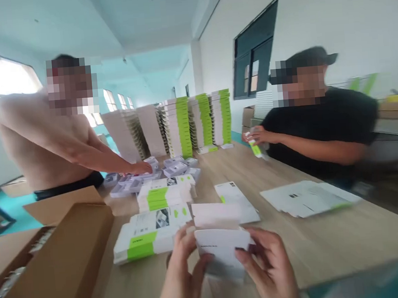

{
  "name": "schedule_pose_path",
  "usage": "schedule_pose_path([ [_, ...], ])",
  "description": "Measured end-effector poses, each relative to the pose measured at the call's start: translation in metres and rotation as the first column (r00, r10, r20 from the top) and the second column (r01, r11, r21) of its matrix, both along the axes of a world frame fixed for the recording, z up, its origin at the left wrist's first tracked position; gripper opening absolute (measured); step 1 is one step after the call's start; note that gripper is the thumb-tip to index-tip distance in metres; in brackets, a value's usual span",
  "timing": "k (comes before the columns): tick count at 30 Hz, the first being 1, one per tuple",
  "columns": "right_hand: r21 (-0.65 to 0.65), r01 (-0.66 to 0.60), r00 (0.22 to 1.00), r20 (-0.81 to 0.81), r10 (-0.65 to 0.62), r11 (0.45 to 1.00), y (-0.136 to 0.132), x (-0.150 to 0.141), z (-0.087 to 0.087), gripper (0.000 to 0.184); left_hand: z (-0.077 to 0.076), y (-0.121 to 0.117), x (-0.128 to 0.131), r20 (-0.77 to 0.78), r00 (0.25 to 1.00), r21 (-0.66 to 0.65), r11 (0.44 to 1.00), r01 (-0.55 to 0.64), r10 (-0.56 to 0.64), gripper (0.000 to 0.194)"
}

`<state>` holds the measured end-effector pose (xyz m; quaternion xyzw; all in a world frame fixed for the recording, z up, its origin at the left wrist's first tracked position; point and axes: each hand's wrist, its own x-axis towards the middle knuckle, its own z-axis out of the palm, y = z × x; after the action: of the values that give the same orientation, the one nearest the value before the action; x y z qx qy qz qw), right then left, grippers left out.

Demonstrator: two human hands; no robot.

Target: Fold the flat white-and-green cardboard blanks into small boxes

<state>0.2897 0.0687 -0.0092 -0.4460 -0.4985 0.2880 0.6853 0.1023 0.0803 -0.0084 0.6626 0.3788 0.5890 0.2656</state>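
Note:
Between my two hands is a small white carton (219, 250) with a raised flap facing away from me. My left hand (187, 260) grips its left side, thumb on the near face. On the right side, my right hand (268, 258) holds it the same way, thumb pressed to the front. Just beyond my left hand lies a stack of flat white-and-green cartons (143, 247). A second stack of flat cartons (161, 198) sits behind it. One flat carton (235, 199) lies past the held one.
An open brown cardboard box (85, 240) stands at the left. Tall stacks of boxes (178, 127) rise at the table's far end. White trays (174, 167) lie near a co-worker's hand (140, 167). Flat cartons (306, 198) lie right; another person's hands (260, 137) hold a carton.

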Motion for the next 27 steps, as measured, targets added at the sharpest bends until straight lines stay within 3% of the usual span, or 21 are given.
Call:
schedule_pose_path([
  [1, -0.018, -0.066, 0.997, 0.027, 0.066, 0.998, 0.001, 0.004, 0.008, 0.045, 0.003, -0.001, -0.006, -0.051, 0.995, -0.026, 0.996, 0.080, -0.082, 0.032],
  [2, -0.022, -0.120, 0.991, 0.055, 0.121, 0.993, 0.003, 0.009, 0.018, 0.048, 0.005, -0.002, -0.011, -0.046, 0.996, -0.033, 0.996, 0.080, -0.082, 0.033],
  [4, 0.004, -0.129, 0.988, 0.092, 0.128, 0.992, 0.010, 0.021, 0.042, 0.051, 0.009, -0.002, -0.018, -0.112, 0.983, -0.019, 0.989, 0.144, -0.146, 0.038],
  [6, -0.055, -0.158, 0.984, 0.072, 0.162, 0.986, 0.019, 0.032, 0.072, 0.052, 0.012, -0.005, -0.020, -0.178, 0.971, 0.033, 0.985, 0.168, -0.160, 0.040],
  [8, -0.128, -0.324, 0.933, 0.120, 0.339, 0.937, 0.027, 0.040, 0.103, 0.061, 0.013, -0.009, -0.017, -0.199, 0.974, 0.095, 0.987, 0.132, -0.111, 0.038],
  [11, -0.336, -0.593, 0.709, 0.214, 0.672, 0.732, 0.039, 0.045, 0.143, 0.075, 0.012, -0.014, -0.010, -0.158, 0.987, 0.130, 0.991, 0.041, -0.020, 0.031],
  [15, -0.521, -0.713, 0.389, 0.262, 0.883, 0.469, 0.050, 0.045, 0.173, 0.077, 0.008, -0.016, -0.006, -0.142, 0.990, 0.098, 0.995, 0.009, 0.005, 0.031],
  [18, -0.586, -0.739, 0.270, 0.196, 0.943, 0.333, 0.053, 0.044, 0.186, 0.082, 0.009, -0.015, -0.009, -0.194, 0.981, 0.114, 0.993, 0.016, 0.007, 0.031],
  [20, -0.627, -0.735, 0.232, 0.123, 0.965, 0.257, 0.055, 0.042, 0.195, 0.082, 0.013, -0.013, -0.013, -0.241, 0.970, 0.137, 0.989, 0.052, -0.018, 0.032],
  [23, -0.683, -0.696, 0.193, 0.120, 0.974, 0.223, 0.059, 0.039, 0.207, 0.075, 0.018, -0.010, -0.018, -0.324, 0.943, 0.165, 0.977, 0.137, -0.078, 0.038],
  [27, -0.741, -0.600, 0.121, 0.290, 0.949, 0.303, 0.069, 0.034, 0.217, 0.055, 0.014, -0.007, -0.019, -0.289, 0.955, 0.145, 0.983, 0.115, -0.069, 0.036],
])
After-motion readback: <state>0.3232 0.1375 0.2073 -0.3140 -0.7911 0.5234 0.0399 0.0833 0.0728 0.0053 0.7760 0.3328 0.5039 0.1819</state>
